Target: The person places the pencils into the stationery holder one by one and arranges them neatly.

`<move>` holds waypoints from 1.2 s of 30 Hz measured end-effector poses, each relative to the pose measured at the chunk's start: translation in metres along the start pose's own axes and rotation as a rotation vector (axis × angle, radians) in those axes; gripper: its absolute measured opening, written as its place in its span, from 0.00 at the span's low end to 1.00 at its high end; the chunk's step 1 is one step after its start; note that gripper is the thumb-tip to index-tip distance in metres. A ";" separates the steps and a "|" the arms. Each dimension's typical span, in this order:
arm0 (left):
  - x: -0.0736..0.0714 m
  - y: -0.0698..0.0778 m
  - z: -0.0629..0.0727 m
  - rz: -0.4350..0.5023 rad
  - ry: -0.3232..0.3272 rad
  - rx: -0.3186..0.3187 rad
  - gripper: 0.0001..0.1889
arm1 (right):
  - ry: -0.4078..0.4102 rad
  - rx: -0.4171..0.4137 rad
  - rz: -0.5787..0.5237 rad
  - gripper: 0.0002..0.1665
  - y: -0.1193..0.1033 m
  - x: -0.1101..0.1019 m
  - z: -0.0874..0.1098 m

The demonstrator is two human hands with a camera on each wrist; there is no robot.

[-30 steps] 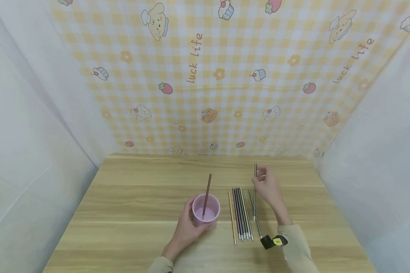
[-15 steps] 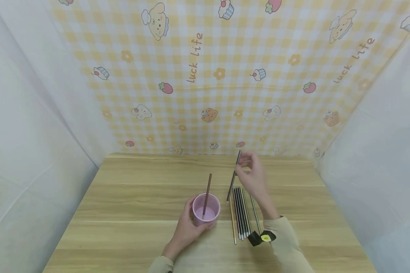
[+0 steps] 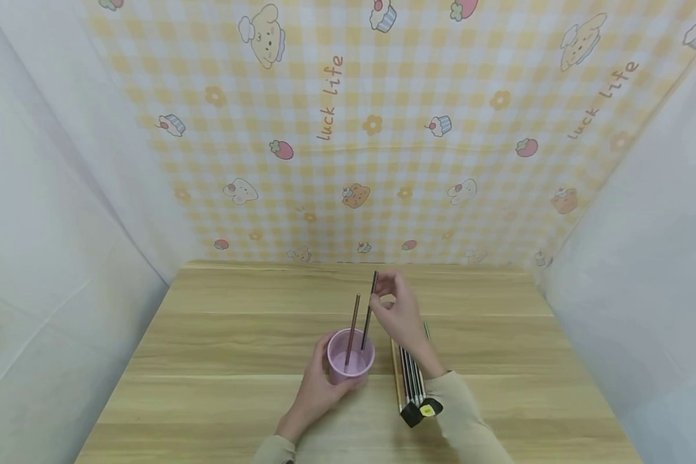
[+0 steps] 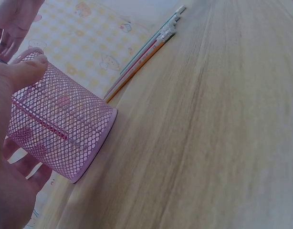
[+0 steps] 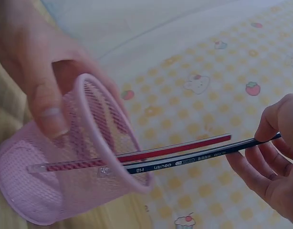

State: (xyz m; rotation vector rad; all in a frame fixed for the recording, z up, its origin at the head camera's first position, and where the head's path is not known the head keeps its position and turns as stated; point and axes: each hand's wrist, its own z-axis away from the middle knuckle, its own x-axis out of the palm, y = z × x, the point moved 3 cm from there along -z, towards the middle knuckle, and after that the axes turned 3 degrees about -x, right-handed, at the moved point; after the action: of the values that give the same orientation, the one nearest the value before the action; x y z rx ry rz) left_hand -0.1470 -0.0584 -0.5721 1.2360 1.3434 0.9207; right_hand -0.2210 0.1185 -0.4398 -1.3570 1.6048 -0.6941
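Observation:
My left hand [image 3: 319,380] grips a pink mesh pencil cup [image 4: 65,119] round its side, and the cup stands upright on the table. One red pencil [image 5: 194,144] leans inside it, eraser end down. Between thumb and fingers, my right hand [image 3: 398,316] pinches a dark blue striped pencil [image 5: 204,156] near its upper end. Its eraser end dips just inside the cup's rim, beside the red pencil. Right of the cup lies a row of several pencils [image 3: 408,377], partly hidden under my right hand and wrist. An orange pencil [image 4: 139,67] is at the row's near edge.
The wooden table [image 3: 226,361] reaches back to a yellow checked cloth [image 3: 371,161] hung behind it. White sheets hang at the left [image 3: 46,193] and right [image 3: 644,258]. A black wrist device [image 3: 420,411] on my right arm hangs over the pencils' near ends.
My right hand has carried the dark blue pencil leftward from the right side of the row to the cup, its lower end now inside the rim. The left hand and cup have stayed put.

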 end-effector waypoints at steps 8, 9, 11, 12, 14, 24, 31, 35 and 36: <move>0.001 0.000 0.000 0.004 0.008 0.003 0.54 | -0.034 0.056 0.033 0.23 0.017 0.014 0.008; 0.000 0.000 0.000 0.004 0.008 0.006 0.54 | -0.038 0.054 0.034 0.23 0.018 0.016 0.009; 0.000 0.000 0.000 0.000 0.009 0.012 0.54 | -0.047 0.058 0.034 0.23 0.022 0.019 0.011; 0.000 0.000 0.000 -0.003 0.009 0.015 0.53 | -0.052 0.059 0.030 0.23 0.024 0.021 0.011; -0.001 0.000 0.000 -0.001 0.005 0.015 0.53 | -0.065 0.061 0.023 0.23 0.026 0.024 0.013; 0.000 -0.002 -0.001 0.007 -0.007 0.028 0.52 | -0.134 0.088 0.067 0.22 0.027 0.031 0.019; 0.000 -0.001 -0.001 0.010 -0.006 0.025 0.54 | -0.137 0.089 0.086 0.22 0.028 0.027 0.018; 0.000 -0.001 -0.001 0.000 -0.001 0.006 0.54 | -0.134 0.070 0.111 0.22 0.029 0.020 0.019; 0.000 0.000 -0.001 -0.004 0.001 0.001 0.54 | -0.131 0.061 0.119 0.21 0.031 0.018 0.018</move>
State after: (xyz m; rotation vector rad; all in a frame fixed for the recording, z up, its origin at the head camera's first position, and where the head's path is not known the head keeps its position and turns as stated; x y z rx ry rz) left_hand -0.1483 -0.0582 -0.5724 1.2337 1.3472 0.9178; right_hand -0.2186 0.1112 -0.4789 -1.2271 1.5336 -0.5664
